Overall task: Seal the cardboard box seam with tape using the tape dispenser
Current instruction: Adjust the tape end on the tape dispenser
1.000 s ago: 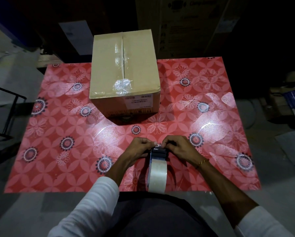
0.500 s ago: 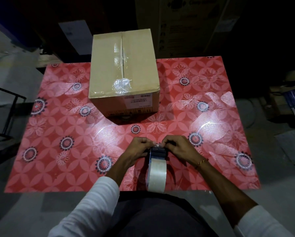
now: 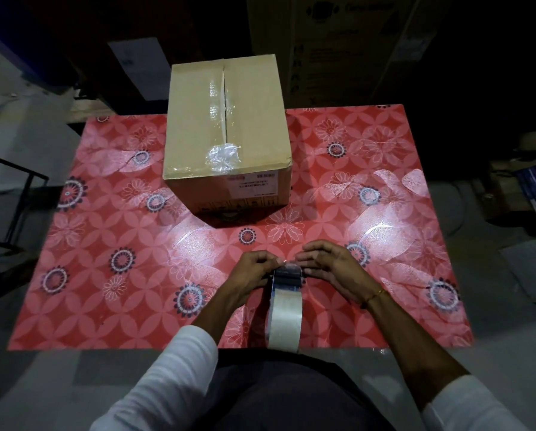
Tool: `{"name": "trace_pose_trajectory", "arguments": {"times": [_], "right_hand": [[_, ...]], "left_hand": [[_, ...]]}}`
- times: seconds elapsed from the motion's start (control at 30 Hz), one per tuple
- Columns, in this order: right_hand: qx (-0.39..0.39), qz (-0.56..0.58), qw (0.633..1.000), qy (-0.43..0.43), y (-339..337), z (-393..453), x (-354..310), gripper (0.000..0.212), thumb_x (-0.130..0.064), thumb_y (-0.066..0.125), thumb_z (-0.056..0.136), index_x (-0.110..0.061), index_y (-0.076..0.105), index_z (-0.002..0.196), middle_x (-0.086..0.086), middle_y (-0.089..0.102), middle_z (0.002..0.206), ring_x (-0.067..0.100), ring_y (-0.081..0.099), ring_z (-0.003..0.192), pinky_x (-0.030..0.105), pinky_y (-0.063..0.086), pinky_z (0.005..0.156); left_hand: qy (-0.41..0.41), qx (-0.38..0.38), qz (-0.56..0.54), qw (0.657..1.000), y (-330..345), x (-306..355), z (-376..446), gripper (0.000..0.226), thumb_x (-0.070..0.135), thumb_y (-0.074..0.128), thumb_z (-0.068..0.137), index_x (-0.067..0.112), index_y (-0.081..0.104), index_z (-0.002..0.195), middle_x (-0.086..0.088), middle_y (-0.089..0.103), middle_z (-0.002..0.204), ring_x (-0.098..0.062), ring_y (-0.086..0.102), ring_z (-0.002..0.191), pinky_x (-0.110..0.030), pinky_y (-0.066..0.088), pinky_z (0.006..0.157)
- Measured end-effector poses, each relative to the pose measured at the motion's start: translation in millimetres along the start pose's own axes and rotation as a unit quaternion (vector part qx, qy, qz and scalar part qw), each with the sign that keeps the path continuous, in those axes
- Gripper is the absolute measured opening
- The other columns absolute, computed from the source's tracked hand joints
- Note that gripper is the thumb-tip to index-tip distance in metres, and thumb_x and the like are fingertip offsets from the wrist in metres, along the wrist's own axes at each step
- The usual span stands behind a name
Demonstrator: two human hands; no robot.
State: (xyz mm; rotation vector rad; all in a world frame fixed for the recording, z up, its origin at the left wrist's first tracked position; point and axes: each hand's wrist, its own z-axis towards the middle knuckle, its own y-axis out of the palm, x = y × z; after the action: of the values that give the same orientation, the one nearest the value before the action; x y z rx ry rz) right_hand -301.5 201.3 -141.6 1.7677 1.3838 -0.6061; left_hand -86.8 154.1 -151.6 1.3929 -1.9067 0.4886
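Nothing much has shifted since the earlier frames: both hands stay at the nose of the dispenser, box unmoved. Head view, the only one: left hand point(image 3: 254, 269) and right hand point(image 3: 329, 269) meet at the front of the tape dispenser point(image 3: 287, 276), fingertips pinched at the tape end there; whether they actually grip the loose end, cannot tell, too small and glary. Tape roll point(image 3: 284, 318) stands upright on edge at the near table border, right in front of the person's body. Cardboard box point(image 3: 226, 135) sits at the far middle of the red floral table cover point(image 3: 105, 244), well apart from the hands. Its seam point(image 3: 224, 104) runs away from the camera; shiny tape already lies along it, with a crumpled wad point(image 3: 223, 157) at the near edge. Judgement: step in hand is freeing the tape end. To do it well, peel a short tab flat, keep it off the fingers and off itself, feed it straight over the roller, then start past the near edge so the new strip covers that wrinkled wad squarely.
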Motion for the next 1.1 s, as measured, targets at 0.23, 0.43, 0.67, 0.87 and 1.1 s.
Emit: {"name": "trace_pose_trajectory", "arguments": {"times": [0.23, 0.43, 0.67, 0.87, 1.1], "right_hand": [[0.015, -0.21, 0.975, -0.066, 21, 2, 3, 0.021, -0.037, 0.07, 0.091, -0.019, 0.075, 0.1, 0.011, 0.074, 0.101, 0.015, 0.07, 0.089, 0.03, 0.057, 0.083], [0.016, -0.311, 0.945, -0.097, 25, 8, 5, 0.023, -0.033, 0.07, 0.091, -0.011, 0.073, 0.086, 0.015, 0.071, 0.093, 0.027, 0.067, 0.08, 0.04, 0.056, 0.076], [0.021, -0.181, 0.982, -0.042, 16, 6, 5, 0.016, -0.013, 0.066, 0.096, -0.003, 0.069, 0.084, 0.005, 0.068, 0.081, 0.009, 0.067, 0.075, 0.022, 0.056, 0.073], [0.012, -0.202, 0.977, -0.06, 17, 6, 10, 0.018, -0.02, 0.061, 0.099, -0.004, 0.068, 0.094, 0.007, 0.071, 0.094, 0.008, 0.069, 0.086, 0.022, 0.055, 0.076], [0.013, -0.229, 0.97, -0.074, 18, 4, 10, 0.015, -0.025, 0.064, 0.097, -0.014, 0.072, 0.091, 0.003, 0.071, 0.092, 0.01, 0.067, 0.084, 0.023, 0.056, 0.077]], "left_hand": [[0.022, -0.015, -0.017, 1.0, 2, -1, -4, 0.013, 0.017, 0.07, 0.091, 0.013, 0.069, 0.079, -0.006, 0.072, 0.086, -0.02, 0.068, 0.085, -0.034, 0.057, 0.081], [0.026, -0.023, -0.015, 0.999, 0, -1, -6, 0.01, 0.016, 0.068, 0.092, 0.008, 0.069, 0.088, -0.011, 0.072, 0.094, -0.022, 0.069, 0.09, -0.035, 0.057, 0.084], [0.025, -0.01, -0.004, 1.0, 1, -4, -4, 0.011, 0.017, 0.068, 0.092, 0.011, 0.068, 0.083, -0.009, 0.069, 0.09, -0.024, 0.066, 0.089, -0.042, 0.057, 0.086], [0.056, -0.037, 0.054, 0.996, 6, 6, -5, 0.012, 0.019, 0.073, 0.088, 0.009, 0.068, 0.089, -0.011, 0.069, 0.093, -0.02, 0.066, 0.087, -0.03, 0.054, 0.08], [0.075, -0.034, 0.08, 0.993, 11, 9, -5, 0.014, 0.014, 0.066, 0.094, 0.008, 0.069, 0.082, -0.008, 0.069, 0.086, -0.015, 0.065, 0.082, -0.025, 0.052, 0.077]]}}
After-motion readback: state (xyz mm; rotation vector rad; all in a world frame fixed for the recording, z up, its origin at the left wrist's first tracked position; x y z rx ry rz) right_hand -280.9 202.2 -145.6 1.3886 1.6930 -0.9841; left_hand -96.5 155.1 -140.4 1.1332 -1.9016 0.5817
